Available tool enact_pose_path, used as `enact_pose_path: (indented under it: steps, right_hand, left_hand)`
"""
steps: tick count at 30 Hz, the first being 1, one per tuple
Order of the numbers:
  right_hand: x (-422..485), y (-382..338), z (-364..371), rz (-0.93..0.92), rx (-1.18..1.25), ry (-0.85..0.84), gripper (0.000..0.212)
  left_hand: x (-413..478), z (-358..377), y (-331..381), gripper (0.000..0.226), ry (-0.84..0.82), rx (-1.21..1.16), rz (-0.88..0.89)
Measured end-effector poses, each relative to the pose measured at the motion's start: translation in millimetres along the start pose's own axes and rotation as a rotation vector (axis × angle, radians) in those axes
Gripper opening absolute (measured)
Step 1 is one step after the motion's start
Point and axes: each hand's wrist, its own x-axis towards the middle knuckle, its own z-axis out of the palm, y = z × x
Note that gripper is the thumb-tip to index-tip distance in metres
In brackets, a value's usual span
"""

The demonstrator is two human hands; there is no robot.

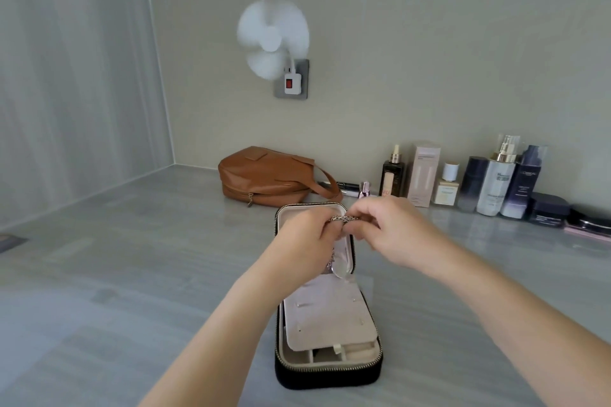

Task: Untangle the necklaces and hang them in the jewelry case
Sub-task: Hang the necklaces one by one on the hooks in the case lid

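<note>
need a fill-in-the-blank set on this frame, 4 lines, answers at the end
1. The left hand and right hand together pinch the tangled ____ above the lid.
2. The jewelry case lies ____ on the table.
3. The bag behind the case is ____ in colour.
4. The cosmetic bottles stand along the wall on the person's ____ side.

Missing words: necklaces; open; brown; right.
</note>
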Motion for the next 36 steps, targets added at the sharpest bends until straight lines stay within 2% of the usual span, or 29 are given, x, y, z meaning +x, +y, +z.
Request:
enact_pose_path:
  steps: [3,7,9,11,13,16,18,21,27,32,36]
  right_hand:
    - [3.3,-1.4,-0.2,-0.079,-0.127,0.045,0.020]
    - [6.6,-2.3,1.5,-0.175,-0.300,0.020,0.023]
    - [8.9,-4.0,2.6,-0.175,-0.334,0.012,0.022]
    - [11.0,-6.6,2.4,-0.158,-0.369,-0.008,0.024]
    - [14.2,-8.2,2.6,-0.137,-0.397,-0.021,0.023]
    - [21.0,-10.4,4.0,-0.112,-0.415,0.012,0.017]
    - [26.3,-14.1,3.5,-0.101,-0.408,0.026,0.021]
    - [31.6,-19.5,1.4,-0.105,-0.402,0.033,0.025]
    - [30.2,-19.9,10.5,-0.107,-0.530,-0.076,0.009]
    - [29.5,-21.5,9.6,-0.030,-0.447,0.056,0.028]
    - [24.7,-18.2,9.9,0.017,-0.378,0.171,0.031]
  left_hand:
    - [1.0,0.5,-1.8,0.017,0.030,0.011,-0.019]
    - [1.4,0.1,-3.7,0.018,0.038,0.076,-0.047]
    - [1.7,-5.0,-5.7,0.019,0.158,0.122,-0.028]
    - [2.0,-13.5,-8.4,0.020,0.362,0.141,0.033]
    - [3.6,-18.0,-13.9,0.032,0.466,0.212,0.029]
    - [6.2,-11.4,-21.1,0.079,0.265,0.391,-0.112]
    - [6.7,-4.0,-22.1,0.090,0.176,0.421,-0.157]
    - [8.0,-0.4,-23.4,0.079,0.216,0.370,-0.165]
    - [10.7,3.3,-26.4,0.040,0.287,0.301,-0.118]
    - [12.2,2.8,-26.7,0.038,0.316,0.230,-0.123]
    - [11.4,3.3,-26.1,0.039,0.311,0.235,-0.117]
